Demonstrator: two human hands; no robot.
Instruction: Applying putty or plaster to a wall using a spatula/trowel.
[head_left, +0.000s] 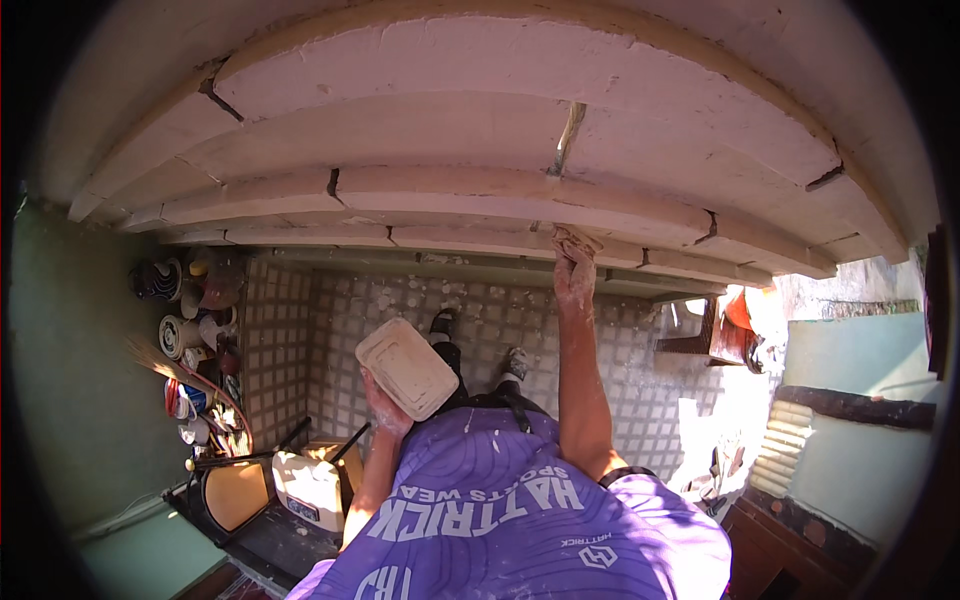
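Observation:
My left hand (384, 405), dusted with white, grips a pale rectangular plastic container (407, 367) from its near left side, in front of my waist. Its face towards me has a raised or recessed rectangular border and smears on it. My right arm reaches forward, and whitened fingers of my right hand (574, 276) pinch a crumpled, light-coloured rag or pad (579, 240). That pad lies against the lower pale ledge (465, 241) of a stepped wall structure. Dark gaps split the ledges at several joints, and a narrow slot (568, 139) opens in the panel above my right hand.
Patterned floor tiles (637, 375) under my feet bear white spots. To the left, pots, buckets and a broom (154, 356) crowd along a green wall (82, 322). A chair (236, 495) and a cream box-like item (307, 484) stand behind left. At right is a brown wooden piece (727, 330).

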